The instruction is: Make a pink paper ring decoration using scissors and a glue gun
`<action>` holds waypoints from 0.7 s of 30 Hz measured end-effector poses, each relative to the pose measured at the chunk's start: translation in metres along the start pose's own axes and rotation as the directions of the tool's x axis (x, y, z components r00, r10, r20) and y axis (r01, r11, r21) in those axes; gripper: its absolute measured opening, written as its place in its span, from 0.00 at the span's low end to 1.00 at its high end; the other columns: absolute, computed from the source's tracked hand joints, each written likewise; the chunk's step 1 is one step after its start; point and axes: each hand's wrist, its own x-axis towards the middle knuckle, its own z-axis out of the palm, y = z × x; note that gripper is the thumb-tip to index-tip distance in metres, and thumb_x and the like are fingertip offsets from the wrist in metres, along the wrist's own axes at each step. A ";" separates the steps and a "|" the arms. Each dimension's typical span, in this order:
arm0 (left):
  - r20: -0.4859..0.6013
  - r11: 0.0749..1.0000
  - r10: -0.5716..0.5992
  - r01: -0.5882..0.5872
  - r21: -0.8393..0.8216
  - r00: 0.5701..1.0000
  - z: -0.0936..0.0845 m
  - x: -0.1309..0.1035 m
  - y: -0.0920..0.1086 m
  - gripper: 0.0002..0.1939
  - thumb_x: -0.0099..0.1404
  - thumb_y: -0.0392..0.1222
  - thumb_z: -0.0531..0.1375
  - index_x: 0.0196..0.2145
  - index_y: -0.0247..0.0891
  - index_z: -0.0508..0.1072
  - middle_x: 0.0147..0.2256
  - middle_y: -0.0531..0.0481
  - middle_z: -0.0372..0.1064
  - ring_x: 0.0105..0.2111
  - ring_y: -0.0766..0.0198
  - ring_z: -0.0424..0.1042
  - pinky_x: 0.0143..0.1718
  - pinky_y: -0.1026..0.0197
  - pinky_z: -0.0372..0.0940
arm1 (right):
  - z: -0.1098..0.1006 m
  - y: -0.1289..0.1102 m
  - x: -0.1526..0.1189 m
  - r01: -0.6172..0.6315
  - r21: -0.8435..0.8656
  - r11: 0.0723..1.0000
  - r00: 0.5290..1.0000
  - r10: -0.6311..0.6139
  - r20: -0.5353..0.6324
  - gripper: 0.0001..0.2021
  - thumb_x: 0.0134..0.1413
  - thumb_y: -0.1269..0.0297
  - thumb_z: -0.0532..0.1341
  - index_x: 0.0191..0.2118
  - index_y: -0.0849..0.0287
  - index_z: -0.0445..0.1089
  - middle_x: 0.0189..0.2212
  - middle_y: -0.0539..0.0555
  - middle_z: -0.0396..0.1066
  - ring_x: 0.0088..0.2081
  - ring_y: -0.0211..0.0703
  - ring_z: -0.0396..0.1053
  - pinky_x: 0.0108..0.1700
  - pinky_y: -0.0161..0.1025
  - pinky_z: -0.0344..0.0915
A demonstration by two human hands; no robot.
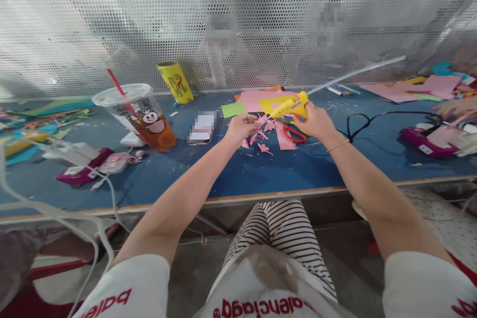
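My right hand [316,120] is wrapped round a yellow glue gun [294,106], with a long clear glue stick [357,75] rising from its back to the right. The nozzle points left, toward the fingers of my left hand [243,127], which pinch a small pink paper piece [263,119]. Below lie cut pink paper shapes [264,148] and scraps. Red-handled scissors [294,133] rest on the table under the glue gun, beside a pink strip [285,136]. Behind are pink [251,100], yellow and green paper sheets [234,110].
On the blue table [238,179], a phone [202,127], a drink cup [149,121] and a yellow roll [176,83] stand or lie left. Purple power strips [428,142] with cables sit at both sides. Another person's hand [456,109] is far right.
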 end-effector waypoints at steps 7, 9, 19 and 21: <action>-0.027 1.000 0.001 -0.001 0.000 1.000 0.001 0.000 0.002 0.09 0.49 0.25 0.64 0.30 0.29 0.70 0.23 0.50 0.70 0.25 0.68 0.72 0.38 0.58 0.68 | 0.004 0.003 0.000 0.034 -0.027 0.999 0.999 -0.035 -0.015 0.26 0.51 0.51 0.54 0.51 0.66 0.61 0.36 0.64 0.73 0.33 0.53 0.70 0.33 0.43 0.64; -0.025 1.000 0.001 -0.001 0.006 1.000 0.001 0.000 0.002 0.09 0.49 0.26 0.64 0.30 0.29 0.70 0.23 0.50 0.69 0.25 0.68 0.72 0.38 0.58 0.68 | 0.004 0.004 0.001 0.041 -0.024 0.999 0.999 -0.041 -0.008 0.26 0.52 0.52 0.54 0.51 0.67 0.61 0.36 0.64 0.73 0.32 0.54 0.70 0.32 0.43 0.63; 0.004 1.000 0.008 -0.008 0.024 1.000 -0.001 0.000 0.001 0.11 0.47 0.26 0.66 0.30 0.30 0.70 0.25 0.50 0.70 0.25 0.68 0.72 0.37 0.58 0.69 | 0.003 0.004 0.001 0.033 -0.013 0.999 0.999 -0.032 0.016 0.25 0.53 0.53 0.53 0.50 0.68 0.61 0.35 0.65 0.72 0.32 0.52 0.70 0.32 0.43 0.62; 0.002 1.000 0.005 -0.005 0.029 1.000 -0.001 0.000 0.001 0.11 0.47 0.27 0.66 0.30 0.30 0.71 0.25 0.50 0.70 0.25 0.69 0.71 0.37 0.58 0.69 | 0.002 0.004 0.001 0.032 -0.022 0.999 0.999 -0.032 0.023 0.24 0.54 0.53 0.53 0.50 0.68 0.61 0.35 0.65 0.72 0.32 0.52 0.70 0.32 0.43 0.62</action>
